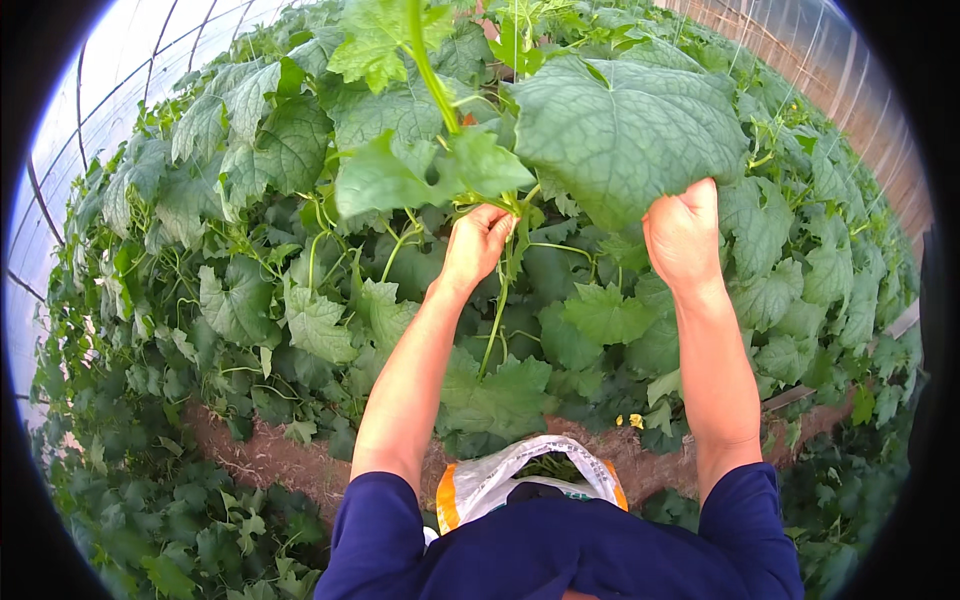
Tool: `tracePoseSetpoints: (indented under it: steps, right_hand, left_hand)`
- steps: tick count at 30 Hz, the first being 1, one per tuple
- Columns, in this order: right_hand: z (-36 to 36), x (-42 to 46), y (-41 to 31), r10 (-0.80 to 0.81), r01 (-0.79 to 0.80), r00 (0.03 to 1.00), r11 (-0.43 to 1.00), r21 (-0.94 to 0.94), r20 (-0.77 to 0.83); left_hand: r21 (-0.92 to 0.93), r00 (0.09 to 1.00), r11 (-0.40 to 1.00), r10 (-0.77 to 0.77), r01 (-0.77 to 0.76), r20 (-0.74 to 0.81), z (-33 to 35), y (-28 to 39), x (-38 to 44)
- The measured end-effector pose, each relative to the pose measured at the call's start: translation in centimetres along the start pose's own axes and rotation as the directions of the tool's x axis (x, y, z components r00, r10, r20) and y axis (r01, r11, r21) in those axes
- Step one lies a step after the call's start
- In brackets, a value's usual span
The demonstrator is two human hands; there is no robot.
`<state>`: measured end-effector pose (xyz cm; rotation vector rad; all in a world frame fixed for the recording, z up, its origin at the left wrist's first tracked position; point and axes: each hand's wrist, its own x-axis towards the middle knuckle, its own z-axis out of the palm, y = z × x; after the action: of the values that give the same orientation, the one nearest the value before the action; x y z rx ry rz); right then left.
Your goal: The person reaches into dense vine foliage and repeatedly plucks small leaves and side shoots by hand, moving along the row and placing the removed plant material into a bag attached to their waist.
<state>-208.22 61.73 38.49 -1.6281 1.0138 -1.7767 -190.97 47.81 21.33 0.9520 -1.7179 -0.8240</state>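
My left hand pinches a green vine stem near a leaf joint, between thumb and fingertips. Above it, the thick upper shoot rises toward the camera with pale young leaves. To the right, my right hand is curled into a fist at the lower edge of a large broad leaf. The leaf's margin runs into the fist; its fingertips are hidden from me. Below both hands, an open white woven sack with orange side bands stands against my body, with green plant matter inside.
Dense leafy vines surround me, with thin vertical strings among them. Bare brown soil forms a strip at the plants' foot. Yellow flowers show near the soil. Translucent greenhouse sheeting on a dark frame curves up at left.
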Motion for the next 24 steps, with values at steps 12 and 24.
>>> tracePoseSetpoints:
  steps: [12, 24]
  right_hand:
    - [1.5, 2.3, 9.5, 0.783, -0.636, 0.553, 0.618, -0.461, 0.287]
    - [0.9, 5.0, 11.1, 0.814, -0.907, 0.263, 0.392, -0.155, 0.517]
  left_hand:
    - [0.206, 0.858, 0.883, 0.462, -0.422, -0.224, 0.7, -0.4, 0.6]
    - [-0.306, 0.986, 0.939, 0.165, -0.158, -0.003, 1.2, -0.8, 2.0]
